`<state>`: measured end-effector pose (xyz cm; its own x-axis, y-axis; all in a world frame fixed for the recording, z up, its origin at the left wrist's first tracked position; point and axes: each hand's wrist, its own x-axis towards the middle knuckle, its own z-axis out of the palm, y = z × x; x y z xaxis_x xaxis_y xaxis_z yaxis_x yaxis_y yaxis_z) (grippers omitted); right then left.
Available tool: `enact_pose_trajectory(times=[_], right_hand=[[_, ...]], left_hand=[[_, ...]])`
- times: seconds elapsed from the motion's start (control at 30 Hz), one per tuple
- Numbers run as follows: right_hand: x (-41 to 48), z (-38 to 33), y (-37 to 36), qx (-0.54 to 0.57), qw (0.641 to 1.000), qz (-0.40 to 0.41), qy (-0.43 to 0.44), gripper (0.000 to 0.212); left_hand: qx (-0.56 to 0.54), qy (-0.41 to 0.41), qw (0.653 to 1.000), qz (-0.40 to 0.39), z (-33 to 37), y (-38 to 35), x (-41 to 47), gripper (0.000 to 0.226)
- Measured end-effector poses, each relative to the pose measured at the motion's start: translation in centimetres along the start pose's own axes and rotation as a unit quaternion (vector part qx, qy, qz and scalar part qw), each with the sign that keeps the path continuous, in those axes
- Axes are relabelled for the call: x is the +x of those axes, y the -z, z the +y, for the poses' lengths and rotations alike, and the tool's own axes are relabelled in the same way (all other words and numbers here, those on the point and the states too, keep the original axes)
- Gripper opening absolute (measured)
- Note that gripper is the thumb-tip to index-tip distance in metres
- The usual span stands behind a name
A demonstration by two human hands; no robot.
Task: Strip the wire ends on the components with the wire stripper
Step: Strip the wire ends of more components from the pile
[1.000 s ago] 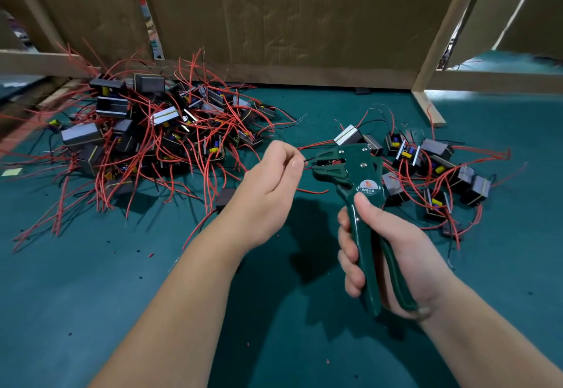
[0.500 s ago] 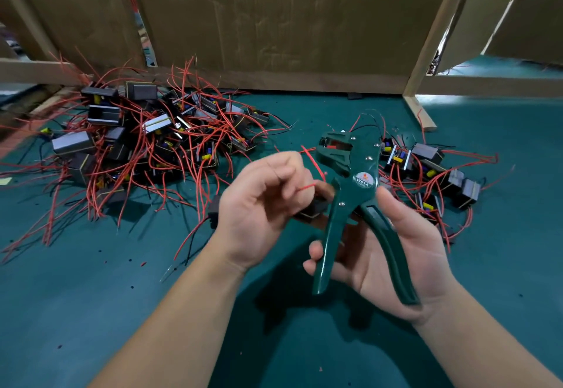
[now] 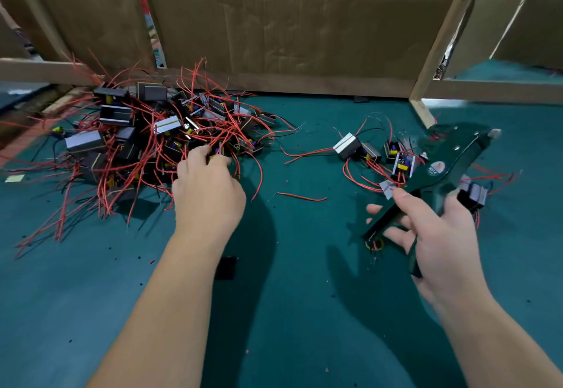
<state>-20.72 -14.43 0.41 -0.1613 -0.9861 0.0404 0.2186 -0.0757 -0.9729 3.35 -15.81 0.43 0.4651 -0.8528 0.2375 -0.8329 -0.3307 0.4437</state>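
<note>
**While the stripper idles: handling notes on the next component**

Since the green mat (image 3: 274, 311) nearest me carries only dark specks, I start with the hands. My right hand (image 3: 426, 235) is wrapped round the handles of the wire stripper (image 3: 438, 171). The thumb lies along its body, the handles stand apart, and the head points away over the smaller group of components (image 3: 371, 153).

The tool looks rigid, with smooth painted handles. I judge a hold low on the handles best, for leverage.

Farther out, my left hand (image 3: 207, 186) curls down into the near edge of the large pile (image 3: 137, 131). The fingertips are buried among red leads, so I cannot tell whether they have closed on anything.

Judgement: each component is a small, hard, light block with thin, limp leads that tangle (pulling by a lead would likely drag its neighbours along). I would take the block by its flat sides, then pinch one lead near its end to feed it in.

A loose red offcut (image 3: 301, 196) lies between the heaps. The cardboard wall (image 3: 289, 22) stands behind them.
</note>
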Motion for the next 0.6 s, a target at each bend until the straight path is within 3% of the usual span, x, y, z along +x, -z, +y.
enact_pose_trajectory(times=[0.1, 0.17, 0.23, 0.3, 0.37, 0.4, 0.5, 0.6], right_hand=[[-0.2, -0.1, -0.1, -0.026, 0.998, -0.012, 0.048, 0.035], [-0.4, 0.0, -0.2, -0.007, 0.997, -0.043, 0.056, 0.032], [-0.7, 0.0, -0.4, 0.026, 0.996, -0.078, 0.028, 0.022], [-1.0, -0.1, -0.7, 0.057, 0.993, -0.106, -0.011, 0.024], [-1.2, -0.2, -1.0, 0.075, 0.989, -0.120, -0.041, 0.022], [-1.3, -0.3, -1.1, 0.084, 0.987, -0.126, -0.050, 0.024], [-1.2, -0.7, -1.3, 0.123, 0.977, -0.159, -0.077, 0.035], [-1.2, -1.2, -1.2, 0.190, 0.949, -0.214, -0.135, 0.047]], left_hand=[[0.005, 0.013, 0.998, 0.064, -0.4, 0.2, 0.6, 0.033], [-0.025, 0.014, 0.994, 0.110, -0.2, 0.6, 0.6, 0.031], [-0.053, 0.013, 0.987, 0.150, 0.0, 0.9, 0.4, 0.028], [-0.069, -0.002, 0.983, 0.171, 0.1, 1.1, 0.2, 0.023], [-0.172, -0.010, 0.973, 0.156, 0.2, 1.2, 0.2, 0.017], [-0.271, -0.005, 0.953, 0.133, 0.3, 1.4, 0.3, 0.016], [-0.537, -0.011, 0.840, 0.077, 1.0, 2.0, 0.4, 0.025], [-0.629, -0.078, 0.773, 0.002, 1.8, 2.2, 0.0, 0.024]])
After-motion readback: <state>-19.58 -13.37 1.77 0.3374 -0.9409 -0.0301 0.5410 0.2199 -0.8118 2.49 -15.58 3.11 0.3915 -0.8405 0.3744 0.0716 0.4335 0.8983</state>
